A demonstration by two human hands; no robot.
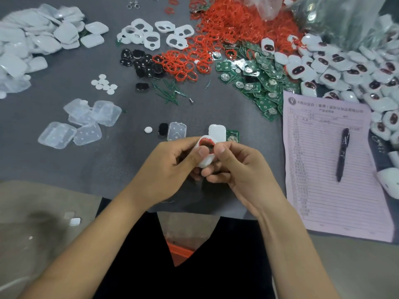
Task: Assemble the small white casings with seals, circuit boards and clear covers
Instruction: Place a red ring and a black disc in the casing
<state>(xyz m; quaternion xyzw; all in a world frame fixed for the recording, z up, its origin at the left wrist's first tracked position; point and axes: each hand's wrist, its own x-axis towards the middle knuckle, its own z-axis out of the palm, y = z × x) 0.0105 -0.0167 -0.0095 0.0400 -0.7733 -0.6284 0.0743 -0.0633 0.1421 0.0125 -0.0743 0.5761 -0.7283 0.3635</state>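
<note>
Light is even and fairly bright, falling from above, so the grey surface [121, 175] shows only soft, faint shadows under the left hand [170, 169] and right hand [235, 169]. The clear plastic bag [345, 20] at the top right carries pale glare. The wide-angle lens bends the edges: the pink form [336, 169] leans and stretches toward the right side. Fine print on it is too soft to read, and the lower left corner is blurred and smeared
</note>
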